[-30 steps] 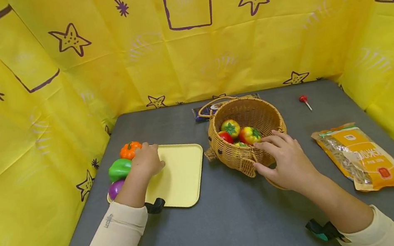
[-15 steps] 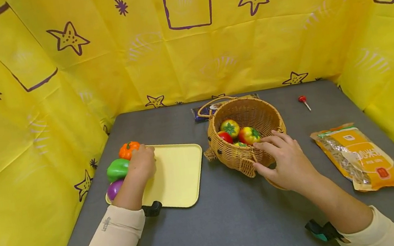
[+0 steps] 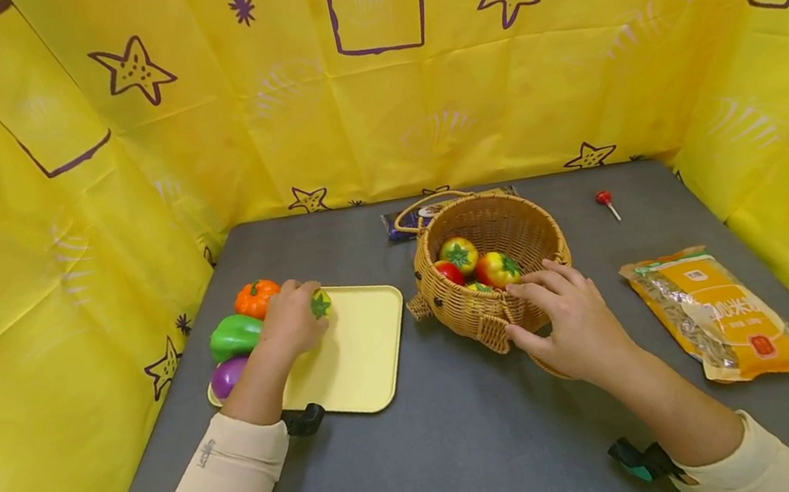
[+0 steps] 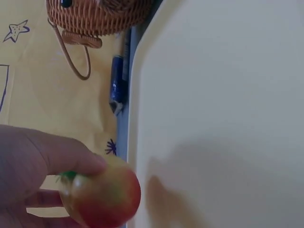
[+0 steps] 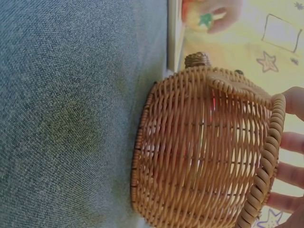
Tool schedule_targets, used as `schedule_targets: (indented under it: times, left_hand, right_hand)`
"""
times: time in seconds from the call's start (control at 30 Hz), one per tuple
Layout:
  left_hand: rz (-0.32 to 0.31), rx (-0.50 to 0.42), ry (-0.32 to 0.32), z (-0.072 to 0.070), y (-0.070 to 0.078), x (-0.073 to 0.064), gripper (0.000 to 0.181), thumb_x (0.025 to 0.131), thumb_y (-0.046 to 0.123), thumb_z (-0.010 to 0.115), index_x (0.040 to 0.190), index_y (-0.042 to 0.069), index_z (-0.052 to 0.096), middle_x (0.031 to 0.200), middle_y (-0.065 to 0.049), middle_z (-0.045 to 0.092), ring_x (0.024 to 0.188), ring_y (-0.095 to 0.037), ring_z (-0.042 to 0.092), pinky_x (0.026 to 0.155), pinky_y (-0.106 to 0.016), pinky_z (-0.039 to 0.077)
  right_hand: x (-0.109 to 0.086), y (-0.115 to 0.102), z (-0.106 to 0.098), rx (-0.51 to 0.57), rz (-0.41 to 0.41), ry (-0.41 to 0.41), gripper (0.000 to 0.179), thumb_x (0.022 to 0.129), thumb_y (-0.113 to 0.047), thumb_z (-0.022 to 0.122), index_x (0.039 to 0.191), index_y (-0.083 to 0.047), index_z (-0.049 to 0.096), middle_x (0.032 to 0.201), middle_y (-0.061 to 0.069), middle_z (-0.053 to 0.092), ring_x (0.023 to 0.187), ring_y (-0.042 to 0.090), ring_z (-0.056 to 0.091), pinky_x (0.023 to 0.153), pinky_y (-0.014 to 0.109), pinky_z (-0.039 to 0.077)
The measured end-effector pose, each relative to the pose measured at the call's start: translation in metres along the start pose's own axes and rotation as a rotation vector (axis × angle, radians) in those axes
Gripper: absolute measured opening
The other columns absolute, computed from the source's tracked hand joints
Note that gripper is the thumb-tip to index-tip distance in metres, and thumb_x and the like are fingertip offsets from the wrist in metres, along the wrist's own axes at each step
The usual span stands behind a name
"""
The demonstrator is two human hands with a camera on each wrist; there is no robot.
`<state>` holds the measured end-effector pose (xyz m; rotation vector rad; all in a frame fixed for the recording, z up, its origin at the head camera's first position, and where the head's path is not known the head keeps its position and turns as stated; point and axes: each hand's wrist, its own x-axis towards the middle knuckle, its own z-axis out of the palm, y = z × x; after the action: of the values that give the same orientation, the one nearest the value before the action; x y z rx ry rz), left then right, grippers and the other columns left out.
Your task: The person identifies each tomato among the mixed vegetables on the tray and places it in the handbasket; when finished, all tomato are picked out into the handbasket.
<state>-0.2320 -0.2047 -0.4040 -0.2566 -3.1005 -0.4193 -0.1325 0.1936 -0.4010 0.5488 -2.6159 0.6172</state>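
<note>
In the head view my left hand [image 3: 292,323] is over the left side of a yellow tray [image 3: 365,359]. It holds a red and yellow toy tomato [image 4: 109,194] between thumb and fingers, green leaf top showing. Beside that hand, along the tray's left side, lie an orange toy pumpkin [image 3: 256,298], a green toy pepper [image 3: 236,336] and a purple round toy vegetable [image 3: 229,377]. My right hand [image 3: 568,322] grips the near rim of a wicker basket [image 5: 190,156], fingers over the edge and thumb outside. Several toy tomatoes [image 3: 498,269] lie inside the basket.
Behind the basket lies a dark blue packet [image 3: 399,226], partly hidden by it. A red lollipop [image 3: 606,202] is at the back right, and an orange food bag [image 3: 730,316] lies right of my right hand. Yellow patterned cloth [image 3: 376,114] surrounds the grey table [image 3: 469,454].
My left hand shifted slightly left, then back right, and has turned so the tomato now shows at its fingers. The right hand stays on the basket.
</note>
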Motion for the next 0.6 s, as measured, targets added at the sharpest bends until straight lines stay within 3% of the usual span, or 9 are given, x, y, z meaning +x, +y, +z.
schedule_targets:
  times: [0.27, 0.6]
  left_hand:
    - [0.049, -0.142, 0.066, -0.010, 0.026, 0.004, 0.063, 0.086, 0.022, 0.076, 0.145, 0.009, 0.056, 0.139, -0.021, 0.052, 0.119, -0.044, 0.055, 0.098, -0.055, 0.048]
    - [0.167, -0.254, 0.120, -0.034, 0.080, 0.011, 0.062, 0.089, 0.025, 0.077, 0.146, 0.014, 0.056, 0.142, -0.014, 0.052, 0.120, -0.036, 0.055, 0.093, -0.050, 0.051]
  right_hand:
    - [0.000, 0.000, 0.000, 0.001, -0.001, -0.003, 0.047, 0.083, -0.033, 0.083, 0.124, -0.014, 0.072, 0.126, 0.012, 0.066, 0.137, 0.044, 0.045, 0.096, 0.073, 0.041]
    - [0.001, -0.001, -0.001, 0.001, 0.007, -0.011, 0.048, 0.083, -0.033, 0.082, 0.125, -0.014, 0.072, 0.127, 0.012, 0.066, 0.138, 0.043, 0.044, 0.098, 0.073, 0.040]
